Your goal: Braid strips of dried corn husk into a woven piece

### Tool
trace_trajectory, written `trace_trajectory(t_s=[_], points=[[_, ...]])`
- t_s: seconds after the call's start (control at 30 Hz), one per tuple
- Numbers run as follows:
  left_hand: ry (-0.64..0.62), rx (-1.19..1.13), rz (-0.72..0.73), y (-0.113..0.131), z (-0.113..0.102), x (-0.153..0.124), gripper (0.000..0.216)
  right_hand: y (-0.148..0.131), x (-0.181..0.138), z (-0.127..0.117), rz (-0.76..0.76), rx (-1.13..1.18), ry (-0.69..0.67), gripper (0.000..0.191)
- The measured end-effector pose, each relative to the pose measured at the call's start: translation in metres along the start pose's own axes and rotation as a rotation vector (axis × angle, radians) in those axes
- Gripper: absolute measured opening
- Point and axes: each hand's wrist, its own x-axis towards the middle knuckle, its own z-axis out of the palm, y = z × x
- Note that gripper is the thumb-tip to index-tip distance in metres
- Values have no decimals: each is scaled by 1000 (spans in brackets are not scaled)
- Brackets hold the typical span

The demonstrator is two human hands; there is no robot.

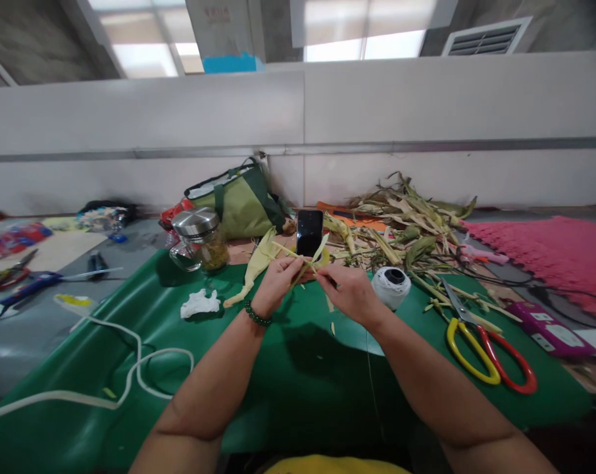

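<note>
Over the green mat, my left hand [280, 282] pinches pale green corn husk strips [285, 248] between thumb and fingers. A green bead bracelet [257, 315] circles that wrist. My right hand [348, 289] is closed on the same strips from the other side, its fingertips close to the left ones. A whole pale corn husk [258, 262] lies just left of my hands. Beyond them stands a dark phone [310, 232]. A spool of white thread [391, 287] sits beside my right hand. The exact crossing of the strips between my fingers is too small to tell.
Scissors [475, 342] with yellow and red handles lie right on the green mat [298, 395]. A heap of dry husks [411, 207] is behind. At left are a glass jar [202, 240], crumpled white tissue [200, 304], a white cord [130, 375] and a green bag [241, 204].
</note>
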Motion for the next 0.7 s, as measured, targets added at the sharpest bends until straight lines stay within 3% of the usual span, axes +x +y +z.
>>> trace_trajectory(t_s=[0.17, 0.33, 0.5, 0.7], points=[[31, 117, 98, -1, 3, -3, 29, -6, -1, 2, 11, 2, 0, 23], [106, 69, 112, -2, 3, -2, 25, -6, 0, -1, -12, 53, -41, 24], [113, 44, 115, 0, -1, 0, 28, -2, 5, -4, 167, 217, -61, 27], [-114, 219, 70, 3, 1, -6, 19, 3, 14, 5, 442, 783, 74, 33]])
